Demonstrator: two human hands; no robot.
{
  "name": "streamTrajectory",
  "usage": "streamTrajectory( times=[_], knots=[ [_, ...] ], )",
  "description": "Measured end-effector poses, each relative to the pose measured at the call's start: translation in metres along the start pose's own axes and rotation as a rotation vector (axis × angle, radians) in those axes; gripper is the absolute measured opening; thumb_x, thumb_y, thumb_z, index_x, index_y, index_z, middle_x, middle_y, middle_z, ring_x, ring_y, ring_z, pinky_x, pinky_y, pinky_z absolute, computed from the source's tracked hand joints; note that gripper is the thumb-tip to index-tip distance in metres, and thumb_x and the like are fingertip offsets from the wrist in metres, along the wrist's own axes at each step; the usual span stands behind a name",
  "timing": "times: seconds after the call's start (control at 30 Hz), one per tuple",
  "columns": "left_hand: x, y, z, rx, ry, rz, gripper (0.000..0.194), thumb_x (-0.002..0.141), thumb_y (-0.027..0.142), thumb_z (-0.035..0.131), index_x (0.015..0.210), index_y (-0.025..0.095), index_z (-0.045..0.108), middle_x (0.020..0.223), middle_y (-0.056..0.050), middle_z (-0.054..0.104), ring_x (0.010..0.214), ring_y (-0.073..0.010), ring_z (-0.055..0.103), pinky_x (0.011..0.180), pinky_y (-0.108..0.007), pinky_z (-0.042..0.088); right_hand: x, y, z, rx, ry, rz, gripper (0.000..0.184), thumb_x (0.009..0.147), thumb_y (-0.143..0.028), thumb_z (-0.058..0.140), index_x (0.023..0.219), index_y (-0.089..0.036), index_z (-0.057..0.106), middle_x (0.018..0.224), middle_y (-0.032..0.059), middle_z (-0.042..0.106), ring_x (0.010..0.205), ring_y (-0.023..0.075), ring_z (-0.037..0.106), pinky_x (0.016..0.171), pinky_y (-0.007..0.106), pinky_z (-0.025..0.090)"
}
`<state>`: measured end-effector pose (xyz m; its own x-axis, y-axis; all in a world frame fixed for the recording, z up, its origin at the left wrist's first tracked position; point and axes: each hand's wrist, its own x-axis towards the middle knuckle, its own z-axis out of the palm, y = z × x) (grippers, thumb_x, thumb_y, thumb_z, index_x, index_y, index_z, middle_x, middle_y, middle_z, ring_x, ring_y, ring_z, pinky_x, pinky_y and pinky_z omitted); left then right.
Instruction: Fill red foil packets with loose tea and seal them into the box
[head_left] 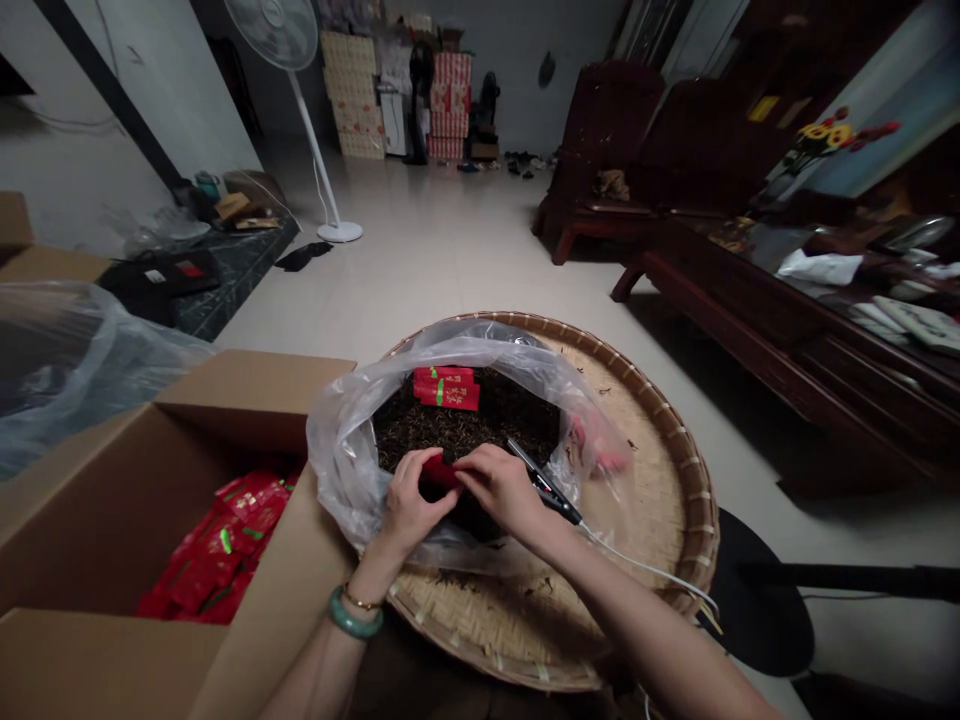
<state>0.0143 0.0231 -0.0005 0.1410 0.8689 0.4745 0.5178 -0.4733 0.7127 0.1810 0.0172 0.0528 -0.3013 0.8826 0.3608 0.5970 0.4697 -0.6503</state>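
Between my two hands is a small red packet (439, 473), over a clear plastic bag (341, 440) of dark dried leaves that look like tea (409, 425). My left hand (411, 500), above a green bangle, is closed round the packet's left side. The fingertips of my right hand (499, 485) pinch its right edge. Two more red packets (456, 393) with gold print lie on the leaves just beyond. To the right of my right hand rests a black clamp-shaped tool (551, 490) with a white cord. The bag sits on a round woven bamboo tray (652, 500).
An open cardboard box (255, 390) at my left holds many red packets (225, 540). Pinkish-red items (596, 445) lie by the bag's right side. A dark wooden table (735, 330) stands right, a white fan (311, 150) farther back. A black round base (765, 600) is beside the tray.
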Motion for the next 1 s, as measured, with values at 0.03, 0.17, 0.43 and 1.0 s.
streamTrajectory(
  times=[0.03, 0.17, 0.43, 1.0],
  knots=[
    [0.0, 0.0, 0.0, -0.021, -0.005, -0.014, 0.042, 0.073, 0.024, 0.068, 0.111, 0.019, 0.053, 0.1, -0.007, 0.061, 0.091, -0.0213, 0.06, 0.08, -0.036, 0.052, 0.001, 0.002, 0.0, 0.041, 0.016, 0.007, 0.012, 0.084, -0.013, 0.058, 0.087, -0.02, 0.068, 0.081, 0.0049, 0.067, 0.075, 0.0162, 0.063, 0.068, 0.027, 0.051],
    [0.002, -0.003, -0.001, -0.127, -0.054, -0.102, 0.033, 0.076, 0.026, 0.066, 0.108, 0.02, 0.056, 0.103, -0.006, 0.065, 0.093, -0.0201, 0.062, 0.08, -0.033, 0.051, 0.001, 0.004, -0.009, 0.141, 0.084, 0.014, 0.011, 0.084, -0.015, 0.059, 0.089, -0.021, 0.067, 0.081, 0.0037, 0.068, 0.073, 0.0154, 0.064, 0.067, 0.026, 0.051],
    [0.005, -0.001, 0.001, -0.162, -0.133, -0.067, 0.017, 0.074, 0.026, 0.069, 0.088, 0.018, 0.065, 0.082, -0.003, 0.065, 0.076, -0.0171, 0.062, 0.07, -0.029, 0.051, -0.011, 0.004, -0.027, 0.138, 0.036, 0.033, 0.01, 0.084, -0.02, 0.058, 0.088, -0.019, 0.067, 0.079, 0.0046, 0.066, 0.07, 0.0147, 0.062, 0.062, 0.025, 0.05],
    [0.002, -0.001, 0.001, -0.185, -0.195, 0.005, 0.011, 0.077, 0.022, 0.068, 0.088, 0.019, 0.066, 0.079, -0.002, 0.063, 0.072, -0.015, 0.059, 0.065, -0.026, 0.048, -0.019, -0.002, -0.019, 0.041, 0.154, 0.029, 0.016, 0.083, -0.019, 0.06, 0.099, -0.019, 0.064, 0.087, 0.0059, 0.069, 0.08, 0.0187, 0.062, 0.073, 0.032, 0.051]
  ],
)
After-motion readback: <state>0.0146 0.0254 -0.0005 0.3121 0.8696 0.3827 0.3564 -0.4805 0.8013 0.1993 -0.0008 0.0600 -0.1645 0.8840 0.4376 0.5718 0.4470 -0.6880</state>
